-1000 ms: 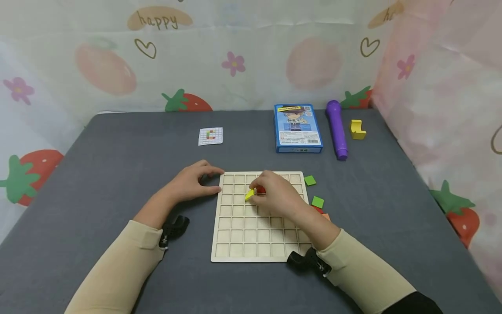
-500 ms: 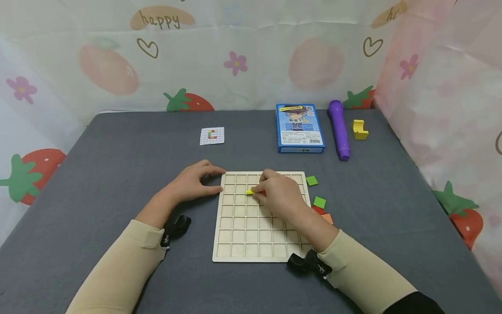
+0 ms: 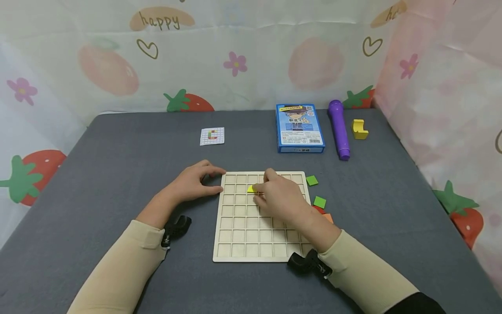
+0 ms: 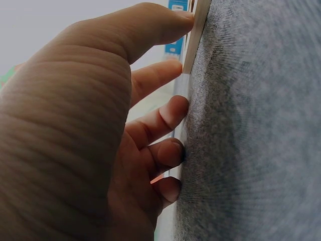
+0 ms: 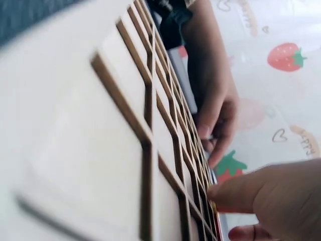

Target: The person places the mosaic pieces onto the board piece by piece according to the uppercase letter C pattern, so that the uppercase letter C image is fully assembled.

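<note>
A square wooden grid board [image 3: 238,236] lies on the grey tabletop. My left hand [image 3: 196,181] touches its far left edge with thumb [image 4: 175,25] and index fingertip, the other fingers loosely bent by the cloth. A yellow tile [image 3: 250,189] lies in a cell in the board's upper part, partly covered by my right hand [image 3: 283,197]. The right index fingertip presses on that tile, while the thumb stands apart below it. Whatever lies in the cells under the right palm is hidden in the head view.
Right of the board lie two green tiles [image 3: 312,180], a red tile [image 3: 318,209] and an orange tile [image 3: 327,218], partly behind the right forearm. Farther back are a pattern card [image 3: 212,136], a blue box [image 3: 300,128], a purple microphone-shaped stick [image 3: 339,130] and a yellow block [image 3: 359,129].
The yellow tile, earlier pinched and tilted between the right thumb and finger, now lies flat in the grid. The right thumb has moved off it. The left hand keeps its place.
</note>
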`<state>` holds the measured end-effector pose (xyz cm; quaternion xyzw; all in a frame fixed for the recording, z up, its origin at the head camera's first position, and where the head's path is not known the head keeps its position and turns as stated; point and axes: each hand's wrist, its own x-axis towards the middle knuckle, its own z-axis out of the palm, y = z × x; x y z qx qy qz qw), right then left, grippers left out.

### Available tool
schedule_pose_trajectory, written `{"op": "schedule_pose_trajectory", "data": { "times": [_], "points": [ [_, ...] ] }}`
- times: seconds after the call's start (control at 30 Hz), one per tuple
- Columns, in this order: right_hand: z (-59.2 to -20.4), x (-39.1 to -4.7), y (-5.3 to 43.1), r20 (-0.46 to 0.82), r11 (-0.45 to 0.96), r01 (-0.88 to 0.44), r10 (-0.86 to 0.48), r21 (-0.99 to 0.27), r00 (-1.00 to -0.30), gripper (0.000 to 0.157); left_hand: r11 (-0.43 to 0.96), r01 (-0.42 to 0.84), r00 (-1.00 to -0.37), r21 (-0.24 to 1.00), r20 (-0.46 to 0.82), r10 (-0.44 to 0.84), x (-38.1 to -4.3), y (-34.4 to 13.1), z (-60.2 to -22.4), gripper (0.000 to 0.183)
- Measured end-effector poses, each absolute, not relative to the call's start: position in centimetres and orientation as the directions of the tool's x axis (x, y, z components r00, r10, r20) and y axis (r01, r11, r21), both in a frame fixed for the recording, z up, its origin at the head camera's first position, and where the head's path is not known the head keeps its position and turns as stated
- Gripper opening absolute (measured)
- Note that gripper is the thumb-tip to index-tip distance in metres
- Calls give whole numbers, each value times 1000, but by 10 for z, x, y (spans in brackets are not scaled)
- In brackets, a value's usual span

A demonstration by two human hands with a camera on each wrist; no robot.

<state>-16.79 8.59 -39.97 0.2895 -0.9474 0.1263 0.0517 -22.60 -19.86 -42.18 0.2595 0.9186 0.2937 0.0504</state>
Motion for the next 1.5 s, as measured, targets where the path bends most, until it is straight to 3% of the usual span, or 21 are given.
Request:
{"op": "schedule_pose_trajectory", "data": {
  "times": [0.3, 0.63, 0.83, 0.97, 1.2, 1.5],
  "points": [
    [-392, -171, 91, 56, 798, -529, -537, -287, -841, 27, 690, 446, -858, 570, 54, 510, -225, -199, -422, 47],
    [-397, -178, 95, 99, 715, -659, -657, -232, -748, 39, 691, 446, -861, 569, 62, 506, -226, -198, -422, 47],
    [-378, -180, 104, 56, 747, -509, -540, -427, -840, 53, 687, 447, -859, 573, 61, 509, -225, -199, -423, 47],
    [-361, -185, 124, 56, 740, -422, -465, -524, -884, 46, 681, 451, -856, 577, 65, 512, -226, -199, -423, 47],
    [-346, -203, 167, -60, 780, -312, -406, -543, -912, 34, 683, 451, -855, 575, 60, 515, -227, -199, -420, 47],
    [-358, -218, 198, -269, 853, -152, -320, -498, -909, 31, 686, 449, -855, 573, 53, 515, -226, -199, -421, 48]
  ]
}}
